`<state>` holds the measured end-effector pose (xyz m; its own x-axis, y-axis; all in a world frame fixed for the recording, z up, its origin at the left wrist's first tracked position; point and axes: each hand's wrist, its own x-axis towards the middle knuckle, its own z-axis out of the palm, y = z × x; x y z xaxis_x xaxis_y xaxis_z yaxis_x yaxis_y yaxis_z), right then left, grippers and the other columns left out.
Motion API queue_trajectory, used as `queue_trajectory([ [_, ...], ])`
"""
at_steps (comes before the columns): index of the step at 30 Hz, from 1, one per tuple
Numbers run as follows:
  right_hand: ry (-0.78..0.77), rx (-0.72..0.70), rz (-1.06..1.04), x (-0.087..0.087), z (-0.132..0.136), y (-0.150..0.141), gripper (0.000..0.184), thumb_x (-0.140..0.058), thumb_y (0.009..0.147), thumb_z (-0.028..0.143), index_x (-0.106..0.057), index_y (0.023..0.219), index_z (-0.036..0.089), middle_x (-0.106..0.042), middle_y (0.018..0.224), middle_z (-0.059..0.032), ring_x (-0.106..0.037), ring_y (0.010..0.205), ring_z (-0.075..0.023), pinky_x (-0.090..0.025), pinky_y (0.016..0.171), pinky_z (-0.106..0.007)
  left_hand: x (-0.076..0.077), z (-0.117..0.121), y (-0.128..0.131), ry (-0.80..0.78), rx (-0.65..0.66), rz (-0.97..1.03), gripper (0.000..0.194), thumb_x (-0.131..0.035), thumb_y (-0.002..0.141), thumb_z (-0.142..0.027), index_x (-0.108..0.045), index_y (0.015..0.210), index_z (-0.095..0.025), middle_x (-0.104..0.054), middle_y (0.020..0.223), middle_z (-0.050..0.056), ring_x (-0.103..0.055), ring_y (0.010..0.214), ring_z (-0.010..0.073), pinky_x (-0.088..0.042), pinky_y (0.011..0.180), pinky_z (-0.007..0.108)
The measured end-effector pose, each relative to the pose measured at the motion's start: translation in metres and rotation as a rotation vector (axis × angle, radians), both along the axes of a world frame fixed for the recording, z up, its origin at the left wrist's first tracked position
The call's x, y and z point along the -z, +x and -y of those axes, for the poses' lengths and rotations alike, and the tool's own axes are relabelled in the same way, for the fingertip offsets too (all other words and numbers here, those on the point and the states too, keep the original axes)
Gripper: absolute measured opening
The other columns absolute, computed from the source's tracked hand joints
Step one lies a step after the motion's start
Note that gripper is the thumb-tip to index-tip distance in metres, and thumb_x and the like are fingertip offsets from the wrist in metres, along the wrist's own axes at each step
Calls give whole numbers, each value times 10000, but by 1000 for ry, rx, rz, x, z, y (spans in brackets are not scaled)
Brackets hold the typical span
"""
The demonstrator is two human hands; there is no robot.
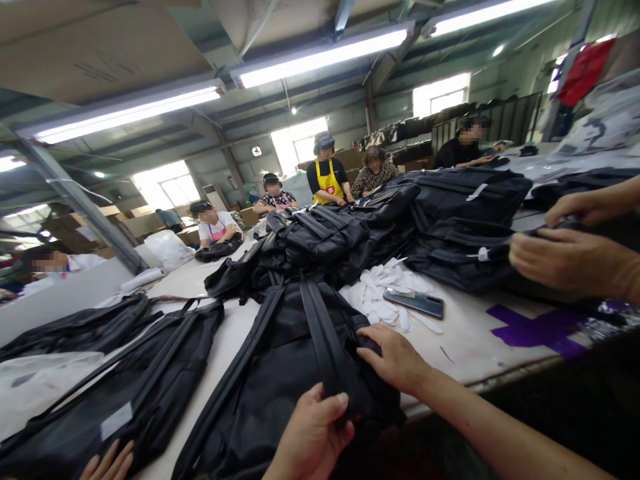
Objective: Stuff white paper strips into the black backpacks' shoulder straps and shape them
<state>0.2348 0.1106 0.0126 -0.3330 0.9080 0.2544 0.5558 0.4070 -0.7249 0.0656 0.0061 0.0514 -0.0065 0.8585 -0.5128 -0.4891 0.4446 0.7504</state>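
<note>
Work on the soft black backpack with wide padded straps point(265, 393) looks under way, the left hand point(315, 433) and right hand point(397, 360) each in a closed grip on it over the pale bench point(465, 327), while the dark bags heaped point(325, 237) beyond the grip may be done or waiting.

- Backpack point(280, 373): plain black, straps point(319, 317) too
- Worktop point(465, 323): off-white
- Cloth heap point(373, 290): white
- Phone point(417, 305): dark blue-grey
- Flat patch point(537, 328): vivid purple
- Apron point(327, 175): yellow, red emblem point(331, 191)
- Co-worker's top point(370, 180): brown-and-black spotted
- Hanging cloth point(586, 72): red
</note>
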Motion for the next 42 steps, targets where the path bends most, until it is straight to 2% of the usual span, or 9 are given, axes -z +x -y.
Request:
queue_trajectory([
  [7, -125, 113, 285, 5, 32, 2, 216, -549, 859, 377, -676, 935, 221, -721, 807, -77, -683, 811, -264, -441, 696, -345, 9, -1, 3, 29, 19, -122, 362, -757, 676, -158, -653, 1021, -121, -667, 827, 72, -609, 642, 116, -376, 439, 130],
  [11, -116, 131, 396, 10, 30, -3, 186, -594, 834, 387, -652, 796, 214, -720, 785, -95, -687, 789, -276, -412, 636, -326, 11, 1, 0, 18, 10, -134, 360, -781, 661, -182, -662, 994, -115, -676, 822, 78, -610, 634, 124, -412, 447, 145],
  [16, -14, 107, 477, -2, 34, -7, 196, -527, 880, 269, -679, 780, 196, -710, 769, -124, -675, 722, -259, -411, 622, -330, 10, 2, -3, 32, 2, -145, 386, -816, 642, -219, -670, 985, -117, -682, 831, 87, -621, 625, 140, -438, 448, 162],
  [21, -101, -8, 115, -12, 39, -17, 223, -541, 845, 257, -683, 684, 197, -691, 786, -74, -645, 764, -205, -450, 704, -306, 8, 3, -2, 47, 14, -98, 371, -819, 655, -223, -681, 983, -119, -664, 795, 75, -616, 623, 137, -431, 441, 154],
  [26, -773, -119, -391, -1, 33, -31, 132, -525, 730, 278, -615, 720, 181, -514, 453, 46, -469, 394, -116, -348, 409, -228, 5, 5, -4, 81, 82, -84, 363, -812, 657, -245, -682, 968, -110, -683, 830, 114, -648, 688, 184, -420, 417, 150],
  [29, -956, -193, -649, 4, 30, -34, 197, -558, 693, 364, -569, 720, 169, -516, 479, 46, -443, 383, -87, -327, 381, -198, 6, 5, -6, 103, 118, -179, 386, -813, 656, -276, -681, 976, -108, -690, 867, 128, -639, 694, 196, -440, 390, 163],
  [34, -904, -213, -611, -2, 31, -37, 419, -564, 763, 581, -523, 702, 169, -467, 490, 58, -405, 385, -66, -294, 372, -191, 11, 4, -7, 121, 112, -274, 367, -805, 660, -260, -680, 969, -105, -681, 852, 128, -645, 724, 234, -478, 376, 203],
  [37, -787, -94, -501, -5, 31, -44, 368, -662, 721, 505, -485, 683, 184, -421, 496, 82, -388, 402, -64, -262, 371, -193, 12, 5, -7, 130, 123, -259, 363, -799, 663, -250, -677, 973, -106, -679, 855, 125, -651, 666, 227, -472, 359, 213],
  [42, -793, -39, -605, -3, 31, -54, 319, -705, 657, 362, -445, 606, 185, -402, 507, 79, -394, 462, -63, -277, 419, -196, 11, 8, -7, 138, 152, -387, 295, -744, 718, -246, -665, 965, -104, -674, 765, 104, -629, 556, 196, -439, 341, 208],
])
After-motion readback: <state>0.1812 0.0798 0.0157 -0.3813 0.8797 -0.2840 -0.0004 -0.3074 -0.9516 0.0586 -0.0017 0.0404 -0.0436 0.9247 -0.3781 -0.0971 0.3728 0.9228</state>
